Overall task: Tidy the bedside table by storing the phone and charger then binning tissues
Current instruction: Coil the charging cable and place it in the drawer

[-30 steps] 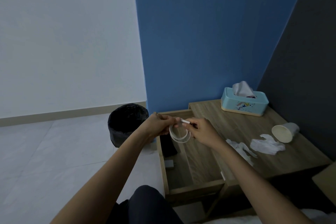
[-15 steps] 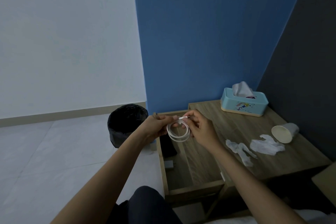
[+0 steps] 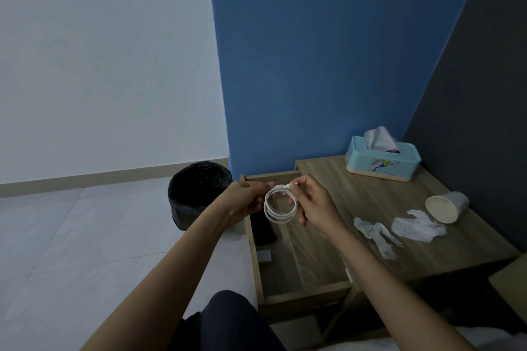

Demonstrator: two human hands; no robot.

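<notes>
At the bottom edge a knee (image 3: pixel 228 319) in dark cloth shows. Just past it the drawer (image 3: pixel 252 245) of the desk (image 3: pixel 356 196) stands pulled out. A grey charger plug (image 3: pixel 265 256) lies near its left wall, and the dark phone (image 3: pixel 263 229) lies flat just beyond the plug.

Above the drawer, both hands hold a white charger cable (image 3: pixel 267 209) wound into a small ring. The left hand (image 3: pixel 245 199) grips the ring's left side with curled fingers. The right hand (image 3: pixel 313 202) pinches the cable's end at the top of the ring between thumb and forefinger.

On the desk to the right lie two crumpled tissues (image 3: pixel 376 234) (image 3: pixel 416 226), close together, with a paper cup (image 3: pixel 445 206) on its side just beyond them. A light blue tissue box (image 3: pixel 382 162) sits at the back. A black-lined bin (image 3: pixel 196 194) stands on the floor left of the desk.
</notes>
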